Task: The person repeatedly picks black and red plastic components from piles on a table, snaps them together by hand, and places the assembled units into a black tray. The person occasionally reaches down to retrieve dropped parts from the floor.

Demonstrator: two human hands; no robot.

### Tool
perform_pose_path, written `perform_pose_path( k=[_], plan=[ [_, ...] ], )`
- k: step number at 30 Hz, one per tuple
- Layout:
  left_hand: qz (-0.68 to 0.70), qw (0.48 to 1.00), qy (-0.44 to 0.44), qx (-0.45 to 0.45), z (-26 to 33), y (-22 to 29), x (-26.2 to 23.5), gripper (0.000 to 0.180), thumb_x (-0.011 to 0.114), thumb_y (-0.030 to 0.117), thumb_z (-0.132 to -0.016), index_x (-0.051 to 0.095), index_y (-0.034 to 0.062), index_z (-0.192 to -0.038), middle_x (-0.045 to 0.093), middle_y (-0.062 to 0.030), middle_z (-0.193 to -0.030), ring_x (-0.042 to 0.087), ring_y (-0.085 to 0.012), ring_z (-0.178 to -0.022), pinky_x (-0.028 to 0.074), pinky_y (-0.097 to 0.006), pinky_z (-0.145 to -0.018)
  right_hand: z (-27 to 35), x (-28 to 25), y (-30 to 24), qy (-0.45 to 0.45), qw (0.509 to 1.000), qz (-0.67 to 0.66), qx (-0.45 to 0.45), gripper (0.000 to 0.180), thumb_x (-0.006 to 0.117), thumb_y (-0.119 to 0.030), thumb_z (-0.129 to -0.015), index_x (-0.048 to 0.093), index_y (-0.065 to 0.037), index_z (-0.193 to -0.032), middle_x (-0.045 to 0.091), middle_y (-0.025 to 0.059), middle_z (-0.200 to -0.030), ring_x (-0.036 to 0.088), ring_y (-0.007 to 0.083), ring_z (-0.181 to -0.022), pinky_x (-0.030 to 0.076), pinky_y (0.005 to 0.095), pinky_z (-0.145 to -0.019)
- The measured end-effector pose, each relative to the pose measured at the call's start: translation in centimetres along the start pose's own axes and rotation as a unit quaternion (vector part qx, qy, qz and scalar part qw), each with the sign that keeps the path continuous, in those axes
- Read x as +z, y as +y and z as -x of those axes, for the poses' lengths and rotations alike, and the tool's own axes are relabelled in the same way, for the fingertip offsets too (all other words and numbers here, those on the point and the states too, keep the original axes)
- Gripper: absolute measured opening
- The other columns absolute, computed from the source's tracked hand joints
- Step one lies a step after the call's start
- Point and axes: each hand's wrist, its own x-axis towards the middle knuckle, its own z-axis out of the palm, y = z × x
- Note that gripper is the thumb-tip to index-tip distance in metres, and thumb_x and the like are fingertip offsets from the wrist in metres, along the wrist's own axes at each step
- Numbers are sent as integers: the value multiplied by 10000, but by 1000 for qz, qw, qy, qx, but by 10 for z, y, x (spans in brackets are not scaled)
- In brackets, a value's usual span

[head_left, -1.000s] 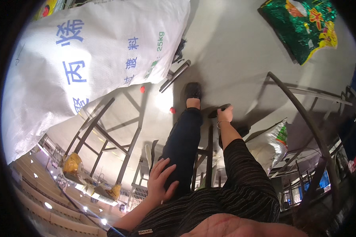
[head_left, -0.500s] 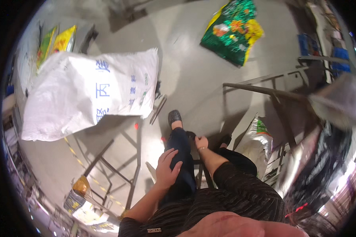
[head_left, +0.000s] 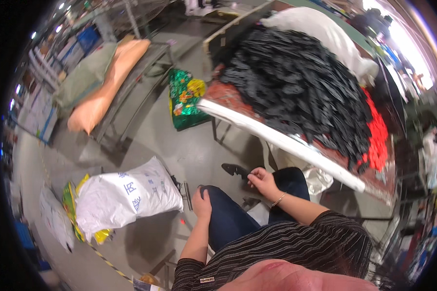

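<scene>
My left hand (head_left: 202, 202) rests on my left knee, its fingers lying over the dark blue trousers with nothing visible in them. My right hand (head_left: 262, 182) is raised over my right thigh, fingertips pinched together. From that pinch a thin, flat black piece (head_left: 234, 169) with a notched edge sticks out to the left, above the floor. What it is made of I cannot tell. Ahead on the right, a large heap of similar-looking black pieces (head_left: 301, 80) covers a table (head_left: 277, 138) with a white front edge. Red pieces (head_left: 377, 133) lie at the heap's right side.
A stuffed white woven sack (head_left: 131, 196) lies at the left. A shiny green and yellow bag (head_left: 185, 104) stands on the floor beyond. Peach (head_left: 112, 82) and grey-green (head_left: 85, 77) sacks lie on a metal frame (head_left: 150, 63). A white cloth bundle (head_left: 320, 26) sits behind the heap.
The view has swung up and right, bringing the table with its black heap into sight. My left hand has shifted toward the knee; my right hand still pinches the black piece.
</scene>
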Motion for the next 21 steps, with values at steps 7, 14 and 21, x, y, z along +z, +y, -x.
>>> perform_pose_path(
  k=[7, 14, 21],
  plan=[
    [-55, 998, 7, 9, 26, 2, -14, 398, 505, 213, -897, 494, -49, -1196, 549, -245, -1160, 510, -380, -1087, 395, -422, -925, 74, -103, -88, 215, 953, -186, -105, 102, 572, -139, -892, 555, -48, -849, 601, 48, -686, 536, 84, -554, 436, 215, -546],
    [-119, 975, -66, 174, 55, 44, -15, 593, 650, 181, -739, 442, -7, -1262, 397, -285, -1301, 357, -428, -1221, 279, -469, -1038, 76, -189, -121, 242, 902, -326, -144, 235, 578, -194, -902, 511, -6, -1025, 642, 111, -901, 601, 120, -758, 478, 227, -671],
    [-60, 893, -114, 432, 37, 232, 20, 585, 622, 164, -776, 413, 52, -1311, 323, -230, -1379, 294, -400, -1282, 248, -468, -1046, 155, -247, -13, 374, 915, -83, -126, 156, 533, -85, -889, 518, 12, -1010, 614, 81, -849, 592, 133, -709, 485, 241, -635]
  ],
)
